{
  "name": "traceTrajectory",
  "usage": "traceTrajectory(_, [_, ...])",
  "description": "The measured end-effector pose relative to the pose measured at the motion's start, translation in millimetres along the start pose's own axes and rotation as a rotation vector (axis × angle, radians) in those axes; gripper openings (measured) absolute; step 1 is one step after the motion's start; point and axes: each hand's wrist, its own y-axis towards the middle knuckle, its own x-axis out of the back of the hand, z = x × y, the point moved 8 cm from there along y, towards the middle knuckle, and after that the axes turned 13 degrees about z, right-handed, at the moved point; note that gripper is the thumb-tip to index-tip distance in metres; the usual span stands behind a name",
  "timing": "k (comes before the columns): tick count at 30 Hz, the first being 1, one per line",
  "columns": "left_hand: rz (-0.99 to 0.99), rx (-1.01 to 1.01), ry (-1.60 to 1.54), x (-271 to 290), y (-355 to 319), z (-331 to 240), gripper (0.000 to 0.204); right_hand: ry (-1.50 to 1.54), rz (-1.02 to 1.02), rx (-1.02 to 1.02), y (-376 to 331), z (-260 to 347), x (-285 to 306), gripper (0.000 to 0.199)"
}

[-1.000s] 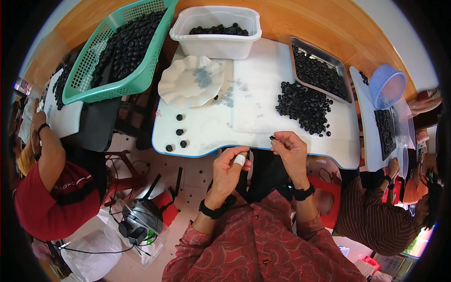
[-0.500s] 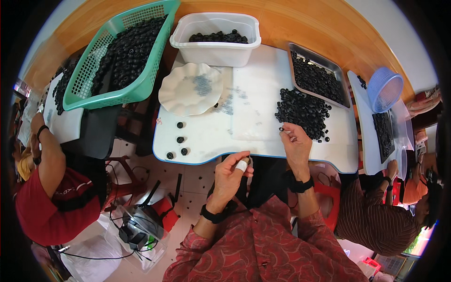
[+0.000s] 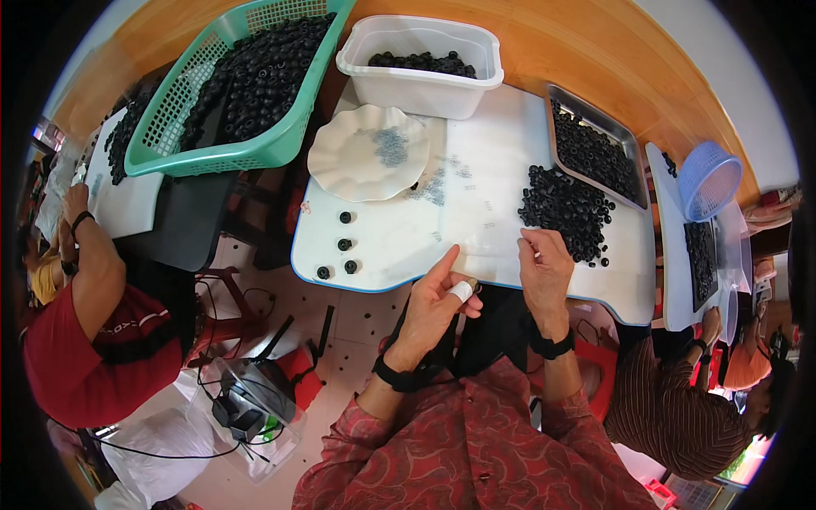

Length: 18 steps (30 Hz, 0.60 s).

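Note:
My left hand [image 3: 438, 297] hovers at the near edge of the white table [image 3: 382, 246]. Its index finger stretches toward the tabletop, one digit is wrapped in white tape, and the other fingers are curled. My right hand [image 3: 544, 263] rests on the table with bent fingers, its tips touching the near edge of a loose pile of small black rings [image 3: 569, 208]. Whether either hand holds a piece is hidden. Both wrists wear dark bands.
A white wavy plate [image 3: 370, 153] holds small grey bits. Several single black rings [image 3: 344, 244] lie near the table's left edge. A green basket [image 3: 242, 81], white tub [image 3: 421, 64] and metal tray [image 3: 595, 144] hold more rings. People sit left [image 3: 93, 340] and right [image 3: 680, 408].
My hands were together below the table edge; the right one reached out to the ring pile, and the left one now stretches its index finger to the table.

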Motion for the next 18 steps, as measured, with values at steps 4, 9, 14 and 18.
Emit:
traceTrajectory(4, [0.041,-0.008,-0.067,0.6,3.8,-1.0,0.067,0.067,0.072,0.02,9.1,13.2,-16.2,0.016])
traceTrajectory(9, [0.034,-0.037,-0.093,1.8,-0.5,0.2,0.072,0.003,0.123,0.013,16.9,15.7,-32.3,0.015])
traceTrajectory(14, [-0.051,-0.071,-0.066,11.8,-10.9,-3.7,0.073,-0.048,0.158,-0.016,19.6,14.7,-40.6,0.014])
traceTrajectory(18, [-0.058,-0.077,-0.064,15.0,-13.6,-5.2,0.071,-0.087,0.153,0.01,21.2,15.8,-42.5,0.01])
